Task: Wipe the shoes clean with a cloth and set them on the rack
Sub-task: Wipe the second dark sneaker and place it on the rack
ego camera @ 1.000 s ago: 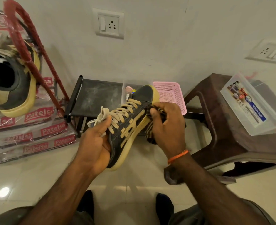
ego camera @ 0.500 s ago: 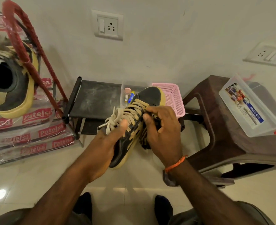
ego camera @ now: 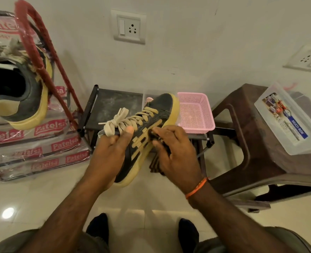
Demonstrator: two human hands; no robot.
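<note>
A black sneaker with tan stripes, tan laces and a yellow sole [ego camera: 152, 123] is held in the air, toe pointing away from me. My left hand [ego camera: 109, 157] grips its heel end, thumb up by the laces. My right hand [ego camera: 176, 154] presses a dark folded cloth [ego camera: 155, 163] against the sneaker's right side. The matching second sneaker [ego camera: 17, 92] sits at the far left on the red-framed rack [ego camera: 41, 52]. A low black shelf [ego camera: 112, 105] stands behind the held shoe.
A pink mesh basket [ego camera: 196, 114] rests on the black shelf. A brown plastic stool [ego camera: 257, 143] at the right carries a clear lidded box [ego camera: 286, 119]. Wrapped "Patelsa" packs [ego camera: 41, 148] are stacked at the left. My feet [ego camera: 98, 227] stand on the tiled floor.
The sneaker has swung right and its toe has risen. My left thumb moved up to the laces. My right hand with the cloth slid along the shoe's side toward the heel.
</note>
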